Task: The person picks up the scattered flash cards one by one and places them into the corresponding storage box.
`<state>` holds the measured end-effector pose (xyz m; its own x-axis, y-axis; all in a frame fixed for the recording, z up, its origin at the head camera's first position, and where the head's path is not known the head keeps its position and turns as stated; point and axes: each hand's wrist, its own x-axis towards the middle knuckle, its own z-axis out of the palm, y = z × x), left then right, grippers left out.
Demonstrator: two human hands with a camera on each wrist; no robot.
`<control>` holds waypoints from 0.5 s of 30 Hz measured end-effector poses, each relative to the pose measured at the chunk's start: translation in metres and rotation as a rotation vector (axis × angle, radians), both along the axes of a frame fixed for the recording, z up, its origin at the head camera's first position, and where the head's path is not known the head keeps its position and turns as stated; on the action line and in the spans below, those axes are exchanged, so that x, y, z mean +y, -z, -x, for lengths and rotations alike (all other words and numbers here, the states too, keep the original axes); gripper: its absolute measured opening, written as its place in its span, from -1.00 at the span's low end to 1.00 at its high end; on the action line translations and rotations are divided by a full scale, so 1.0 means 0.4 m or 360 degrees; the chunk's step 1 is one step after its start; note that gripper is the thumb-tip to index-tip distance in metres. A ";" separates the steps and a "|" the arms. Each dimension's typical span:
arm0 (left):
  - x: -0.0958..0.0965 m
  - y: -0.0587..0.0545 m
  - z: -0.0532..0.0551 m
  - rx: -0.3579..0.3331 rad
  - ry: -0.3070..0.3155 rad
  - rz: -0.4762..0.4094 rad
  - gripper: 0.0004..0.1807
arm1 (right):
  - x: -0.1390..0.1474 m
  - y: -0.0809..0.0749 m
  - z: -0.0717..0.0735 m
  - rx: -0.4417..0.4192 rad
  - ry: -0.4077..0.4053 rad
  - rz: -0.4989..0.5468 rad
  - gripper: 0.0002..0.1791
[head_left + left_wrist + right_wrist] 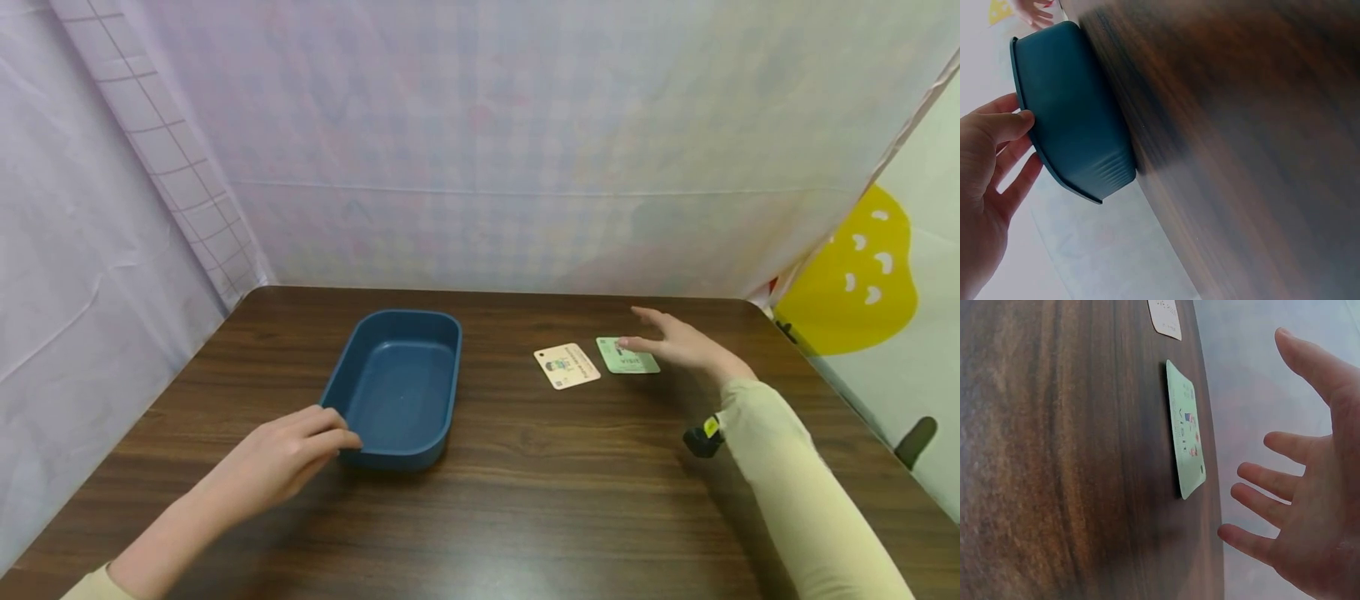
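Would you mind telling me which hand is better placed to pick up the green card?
Right. The right hand hovers open just above the green card, apart from it in the wrist view. The left hand is far off, touching the blue tray.

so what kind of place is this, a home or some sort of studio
Probably a makeshift recording booth, not a lived-in room: pale sheets curtain off a dark wooden table, which carries only a blue tub and two cards.
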<state>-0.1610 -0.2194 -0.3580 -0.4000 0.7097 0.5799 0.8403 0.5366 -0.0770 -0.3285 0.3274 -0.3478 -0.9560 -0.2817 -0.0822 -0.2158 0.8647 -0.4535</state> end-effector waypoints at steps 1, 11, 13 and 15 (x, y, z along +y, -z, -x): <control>0.000 0.000 0.000 -0.0002 -0.0002 0.0000 -0.49 | 0.000 0.002 0.001 -0.0012 0.0009 0.0007 0.02; -0.001 0.000 0.000 -0.0017 -0.0007 -0.0006 -0.51 | 0.003 0.019 0.011 -0.0064 0.0037 -0.0012 0.04; -0.002 0.001 0.000 -0.0031 -0.0010 -0.0003 -0.51 | 0.003 0.023 0.014 -0.0077 0.0030 -0.0030 0.06; -0.002 0.001 -0.001 -0.0040 -0.0011 -0.0002 -0.51 | 0.004 0.026 0.015 -0.0089 0.0028 -0.0043 0.07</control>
